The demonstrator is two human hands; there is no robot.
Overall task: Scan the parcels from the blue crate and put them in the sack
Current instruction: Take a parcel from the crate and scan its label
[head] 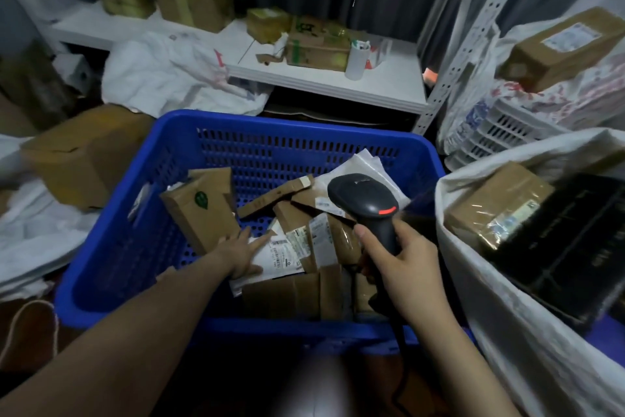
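Note:
The blue crate (pixel 111 241) stands in front of me and holds several brown cardboard parcels and white mailers. My left hand (pixel 241 254) reaches into it, fingers straight, resting on a flat white labelled parcel (pixel 284 256). A taller brown box (pixel 199 214) with a green sticker leans just left of that hand. My right hand (pixel 402 264) grips the handle of a black barcode scanner (pixel 367 202) held over the crate's right side, its head pointing toward the parcels. The white sack (pixel 527 315) stands open at the right, with a taped brown parcel (pixel 497 207) and a black box (pixel 568 247) inside.
A white table (pixel 324 78) behind the crate carries boxes and a paper roll. A large cardboard box (pixel 84 153) sits to the crate's left among white sacks. White trays (pixel 507 132), a metal rack post (pixel 473 41) and another boxed parcel (pixel 564 44) are at the right.

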